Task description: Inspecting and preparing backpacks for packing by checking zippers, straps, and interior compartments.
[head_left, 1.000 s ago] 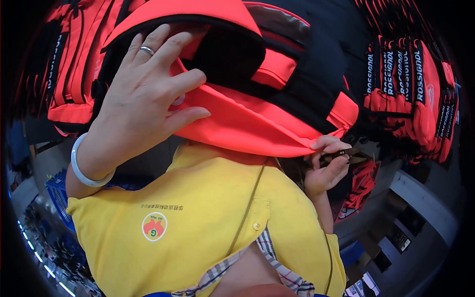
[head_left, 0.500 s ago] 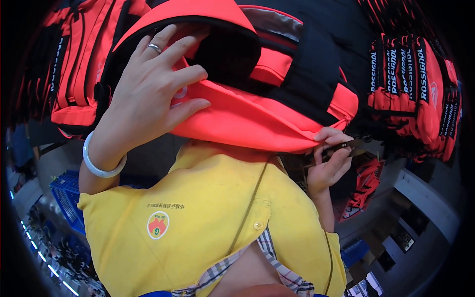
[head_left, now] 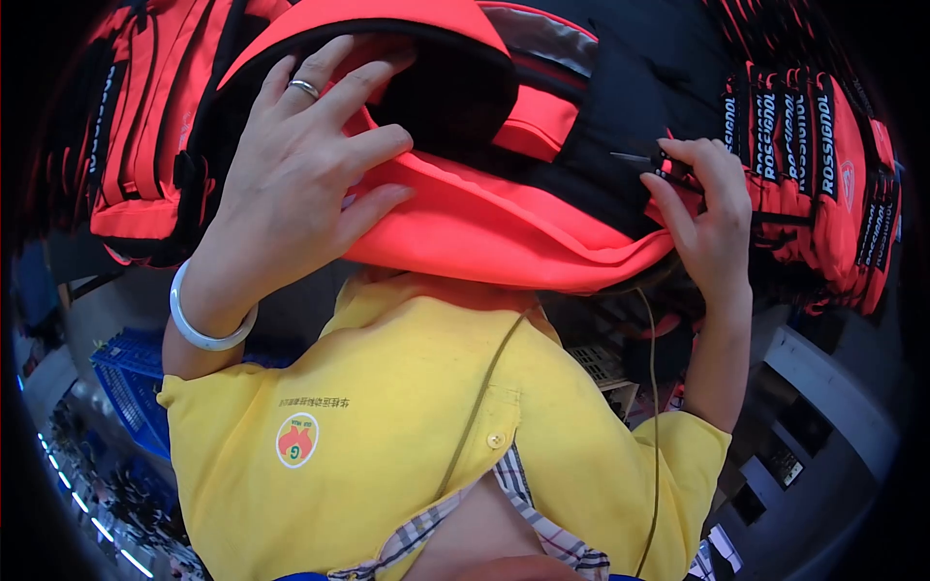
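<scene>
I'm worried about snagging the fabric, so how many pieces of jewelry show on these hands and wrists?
2: a silver ring on the left hand, and a white bangle around its wrist. The right hand shows none, but its fingers are partly hidden.

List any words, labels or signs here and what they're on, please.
Wording isn't copied out here.
White block lettering: red bags stacked at right; legible.
White lettering: red bags at left; small, partial.
Pale emblem: one right bag; unreadable.
Dark printing: yellow shirt, upside down; small.
Round badge, green letter: same shirt; tiny text blurred.
Pale mark: red fabric by left hand; mostly hidden.
</scene>
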`<state>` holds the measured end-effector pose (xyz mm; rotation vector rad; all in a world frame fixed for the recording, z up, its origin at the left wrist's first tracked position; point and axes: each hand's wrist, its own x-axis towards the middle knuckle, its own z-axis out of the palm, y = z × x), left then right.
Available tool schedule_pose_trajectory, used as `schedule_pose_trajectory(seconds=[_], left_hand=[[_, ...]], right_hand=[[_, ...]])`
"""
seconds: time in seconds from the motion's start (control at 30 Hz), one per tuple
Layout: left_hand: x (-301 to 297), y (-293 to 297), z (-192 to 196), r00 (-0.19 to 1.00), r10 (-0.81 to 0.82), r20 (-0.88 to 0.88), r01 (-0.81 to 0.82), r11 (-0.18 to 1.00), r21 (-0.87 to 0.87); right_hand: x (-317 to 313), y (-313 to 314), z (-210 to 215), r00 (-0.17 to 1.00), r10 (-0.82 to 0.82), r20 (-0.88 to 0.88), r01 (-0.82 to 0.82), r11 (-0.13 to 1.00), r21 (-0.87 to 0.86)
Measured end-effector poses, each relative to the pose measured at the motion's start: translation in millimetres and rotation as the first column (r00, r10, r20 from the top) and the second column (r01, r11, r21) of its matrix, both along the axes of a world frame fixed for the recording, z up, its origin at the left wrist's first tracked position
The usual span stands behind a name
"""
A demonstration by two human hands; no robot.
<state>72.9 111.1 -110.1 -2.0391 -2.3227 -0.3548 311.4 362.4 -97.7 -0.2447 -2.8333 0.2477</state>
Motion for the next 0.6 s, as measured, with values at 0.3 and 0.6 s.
schedule_pose_trajectory(seconds=[0.3, 0.6], left_hand=[[52, 48, -4, 0.929, -0.166, 0.331, 0.055, 0.946, 0.320], [75, 132, -51, 0.699, 0.095, 0.709, 0.042, 0.984, -0.173]], right_hand=[[-8, -10, -38, 0.843, -0.536, -0.039, 0.402, 0.678, -0.615], [21, -15, -31, 0.825, -0.562, 0.052, 0.348, 0.434, -0.831]])
